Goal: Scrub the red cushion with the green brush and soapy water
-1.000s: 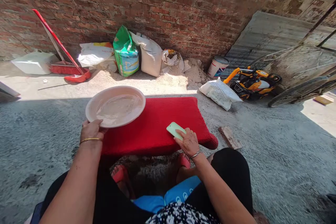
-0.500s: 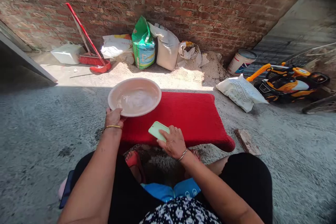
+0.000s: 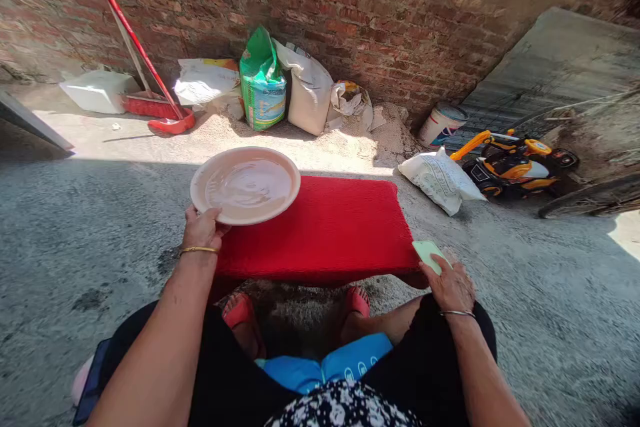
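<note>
My left hand (image 3: pixel 203 231) grips the near left rim of a pale pink basin (image 3: pixel 197 188). The basin has what looks like water rippling inside. It stands at or just above the left end of a low bench covered in red cloth (image 3: pixel 330 230). Off the bench's right end, my right hand (image 3: pixel 453 285) is closed on a flat pale green rectangular piece (image 3: pixel 428 252) with rounded corners. Its exact kind I cannot make out. That piece points up and left, close to the cloth's right edge.
A red broom and dustpan (image 3: pixel 173 123), a white box (image 3: pixel 100 91) and several sacks, one a green bag (image 3: pixel 263 83), line the brick wall. On the right are a bucket (image 3: pixel 443 125), a white sack (image 3: pixel 443 177) and a yellow-black ride-on toy (image 3: pixel 515 170).
My right hand has carried the pale green piece from above the bench's front middle to beyond its right end. My left hand still grips the basin. The view has shifted somewhat.
</note>
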The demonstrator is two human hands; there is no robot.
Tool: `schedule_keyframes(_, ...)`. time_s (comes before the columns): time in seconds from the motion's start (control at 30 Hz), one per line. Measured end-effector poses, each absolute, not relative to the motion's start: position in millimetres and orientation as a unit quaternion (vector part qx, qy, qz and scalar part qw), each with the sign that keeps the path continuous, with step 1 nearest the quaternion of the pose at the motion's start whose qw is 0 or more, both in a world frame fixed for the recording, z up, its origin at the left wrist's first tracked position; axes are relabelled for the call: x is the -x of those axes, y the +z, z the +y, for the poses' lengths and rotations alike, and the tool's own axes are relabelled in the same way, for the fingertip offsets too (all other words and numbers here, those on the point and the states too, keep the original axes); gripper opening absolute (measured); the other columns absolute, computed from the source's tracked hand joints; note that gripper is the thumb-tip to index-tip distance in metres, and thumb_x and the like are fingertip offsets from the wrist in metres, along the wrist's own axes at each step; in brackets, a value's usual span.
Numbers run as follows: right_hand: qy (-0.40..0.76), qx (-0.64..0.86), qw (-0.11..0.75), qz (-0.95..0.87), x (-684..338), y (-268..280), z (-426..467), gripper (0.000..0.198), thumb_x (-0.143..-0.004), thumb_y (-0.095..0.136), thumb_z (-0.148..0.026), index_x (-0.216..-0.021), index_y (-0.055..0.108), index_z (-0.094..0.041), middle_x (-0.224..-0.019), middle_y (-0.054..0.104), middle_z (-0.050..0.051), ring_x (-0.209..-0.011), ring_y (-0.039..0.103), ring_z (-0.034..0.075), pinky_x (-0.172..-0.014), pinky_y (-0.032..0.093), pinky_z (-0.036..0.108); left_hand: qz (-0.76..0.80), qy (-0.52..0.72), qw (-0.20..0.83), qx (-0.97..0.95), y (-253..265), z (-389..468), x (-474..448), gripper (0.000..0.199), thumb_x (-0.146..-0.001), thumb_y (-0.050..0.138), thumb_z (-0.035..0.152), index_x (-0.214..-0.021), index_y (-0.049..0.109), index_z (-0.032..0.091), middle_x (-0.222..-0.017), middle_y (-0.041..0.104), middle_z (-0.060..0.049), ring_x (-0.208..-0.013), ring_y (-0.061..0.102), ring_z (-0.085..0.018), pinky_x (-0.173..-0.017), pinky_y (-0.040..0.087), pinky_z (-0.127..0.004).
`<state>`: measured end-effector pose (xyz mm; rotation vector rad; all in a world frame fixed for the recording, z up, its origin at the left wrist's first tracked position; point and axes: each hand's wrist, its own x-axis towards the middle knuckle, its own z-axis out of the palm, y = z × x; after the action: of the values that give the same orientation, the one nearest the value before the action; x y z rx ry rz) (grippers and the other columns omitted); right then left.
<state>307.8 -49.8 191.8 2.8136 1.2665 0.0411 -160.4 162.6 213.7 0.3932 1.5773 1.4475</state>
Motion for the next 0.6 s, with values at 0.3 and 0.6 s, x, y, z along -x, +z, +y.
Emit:
schedule_keyframes(0.3, 0.01, -0.692, -0.1, 0.715, -140, 158, -27, 0.043, -0.086, 0.06, -0.053, -0.126, 0.063, -0.036, -0.116, 0.058, 0.01, -0.101, 0.054, 0.026, -0.089, 0.04, 0.04, 0.636, 0.595, 0.458, -0.179, 210, 164, 163, 0.064, -0.068, 0.057, -0.001, -0.125, 0.044, 0.025, -0.115, 0.058, -0.003, -0.075, 0.056, -0.01, -0.06, 0.052, -0.026)
schedule_keyframes(0.6, 0.038, -0.882, 0.002, 0.469, -336, 169, -91, 0.052, -0.092, 0.039, -0.056, -0.129, 0.062, -0.027, -0.105, 0.061, 0.012, -0.091, 0.062, 0.027, -0.075, 0.049, 0.04, 0.666, 0.577, 0.447, -0.156, 210, 165, 154, 0.053, -0.076, 0.055, 0.005, -0.122, 0.043, 0.028, -0.101, 0.059, 0.002, -0.067, 0.056, -0.008, -0.064, 0.054, -0.03)
